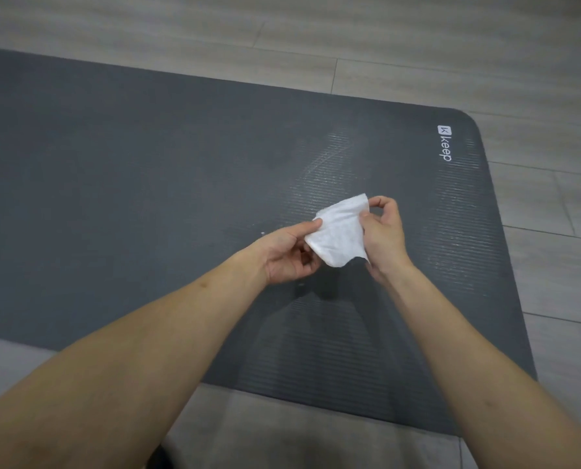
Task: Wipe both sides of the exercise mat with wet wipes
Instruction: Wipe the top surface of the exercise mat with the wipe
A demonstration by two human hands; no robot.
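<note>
**Right end damp, most of the mat left to wipe**

While the exercise mat [147,184] lay flat on the floor [417,38], logo side up, faint wet streaks showed only at its right end, near the logo [444,143]. Its long left stretch looked dry, and I judged the underside untouched. Above the damp patch, off the surface, a white wet wipe [339,231] was pinched at opposite edges by the left hand [289,255] and the right hand [382,231], seemingly being refolded.
</note>
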